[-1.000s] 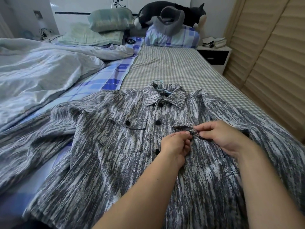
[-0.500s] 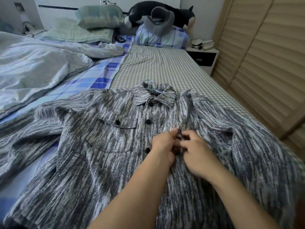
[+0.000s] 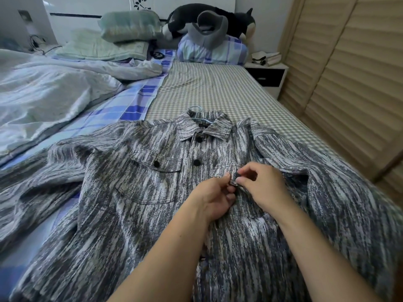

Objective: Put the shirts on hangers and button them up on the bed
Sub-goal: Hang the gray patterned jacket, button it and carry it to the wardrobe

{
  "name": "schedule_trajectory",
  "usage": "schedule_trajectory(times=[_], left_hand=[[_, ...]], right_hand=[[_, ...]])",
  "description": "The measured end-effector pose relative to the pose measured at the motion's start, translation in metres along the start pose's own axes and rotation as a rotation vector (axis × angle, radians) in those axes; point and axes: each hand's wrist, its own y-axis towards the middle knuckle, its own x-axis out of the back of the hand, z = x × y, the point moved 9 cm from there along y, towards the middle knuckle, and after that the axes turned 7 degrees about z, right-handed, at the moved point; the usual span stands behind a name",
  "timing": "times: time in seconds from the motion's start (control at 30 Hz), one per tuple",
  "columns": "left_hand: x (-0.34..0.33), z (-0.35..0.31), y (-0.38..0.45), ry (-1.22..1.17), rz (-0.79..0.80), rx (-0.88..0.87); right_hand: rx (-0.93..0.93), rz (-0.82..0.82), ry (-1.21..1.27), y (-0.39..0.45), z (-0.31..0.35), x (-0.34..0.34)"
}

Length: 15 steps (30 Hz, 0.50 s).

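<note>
A grey streaked shirt (image 3: 135, 203) lies spread face up on the bed (image 3: 213, 92), collar pointing away from me. A pale blue hanger (image 3: 197, 110) hook pokes out above the collar. Two black buttons below the collar are fastened, and the left chest pocket has its own black button. My left hand (image 3: 214, 198) pinches the flap of the right chest pocket from the left. My right hand (image 3: 261, 185) pinches the same flap from the right, thumb and forefinger on its black button. The lower placket is hidden behind my forearms.
A rumpled white duvet (image 3: 48, 94) covers the bed's left side. Pillows (image 3: 128, 26) and a plush dog (image 3: 207, 17) sit at the headboard. A nightstand (image 3: 267, 76) with books stands at the far right, and louvred wardrobe doors (image 3: 349, 73) run along the right.
My hands have drawn together on the right pocket flap, and the right fingers now pinch its button. The camera has shifted slightly, so the shirt sits a little differently in view.
</note>
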Motion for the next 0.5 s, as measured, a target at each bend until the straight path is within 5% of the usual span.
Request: schedule_trajectory(times=[0.2, 0.5], left_hand=[[0.0, -0.001, -0.001, 0.032, -0.048, -0.038], [0.002, 0.0, -0.018, 0.192, -0.321, -0.406]], right_hand=[[-0.052, 0.009, -0.035, 0.002, -0.003, -0.005], [-0.212, 0.215, 0.217, 0.013, -0.022, -0.017]])
